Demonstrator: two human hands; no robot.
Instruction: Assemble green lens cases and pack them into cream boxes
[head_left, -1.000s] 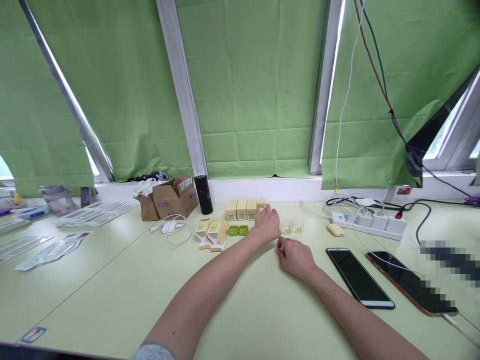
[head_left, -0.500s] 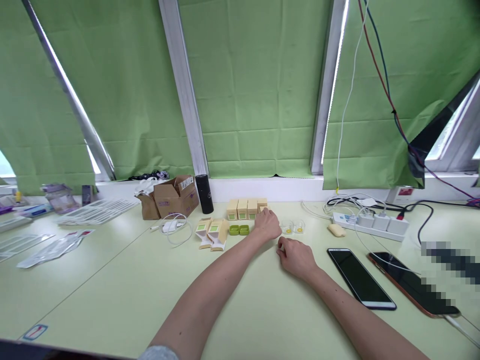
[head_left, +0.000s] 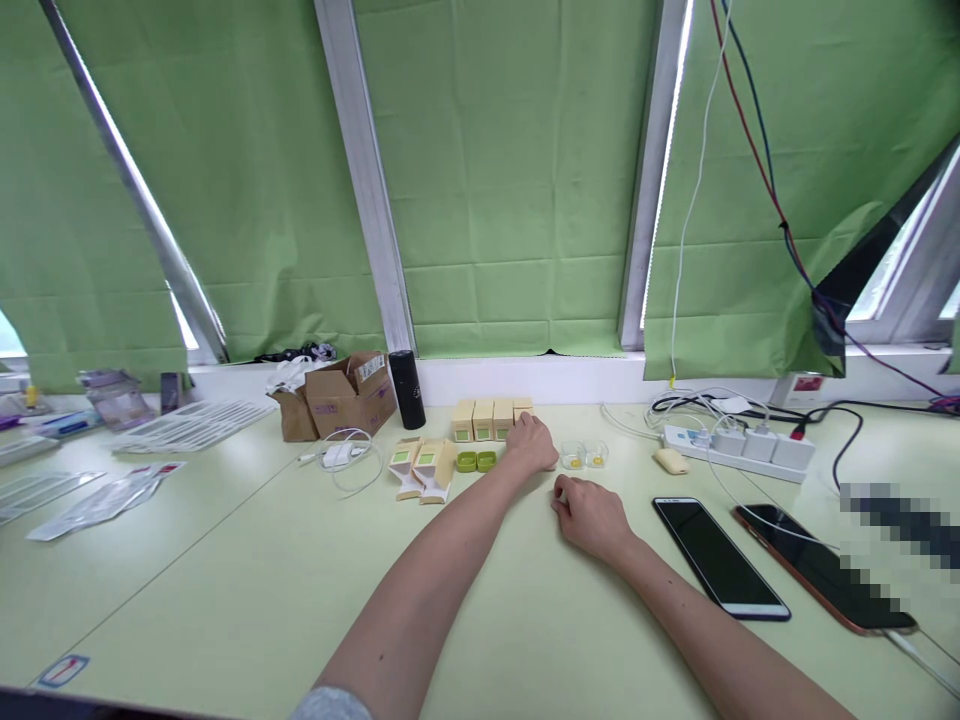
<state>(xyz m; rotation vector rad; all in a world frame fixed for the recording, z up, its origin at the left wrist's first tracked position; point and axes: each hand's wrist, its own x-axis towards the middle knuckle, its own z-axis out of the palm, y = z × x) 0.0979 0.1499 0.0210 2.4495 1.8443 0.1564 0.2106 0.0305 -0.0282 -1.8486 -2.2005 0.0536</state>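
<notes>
My left hand reaches far over the table with its fingers curled. Its knuckles are next to the rightmost of several small cream boxes, partly covering that one. What its fingers hold, if anything, is hidden. Just right of it stand two small clear containers with yellow bits inside. Closer to me, my right hand rests closed on the table; its palm side is out of sight. Two small green square trays sit left of my left wrist, beside two opened cream cartons.
An open cardboard box and a black bottle stand at the back left. A white charger lies before them. To the right are two phones, a power strip with cables, and a beige mouse-like object.
The view has shifted very slightly. My left hand stays beside the cream boxes, nearly still, and my right hand keeps its place on the table.
</notes>
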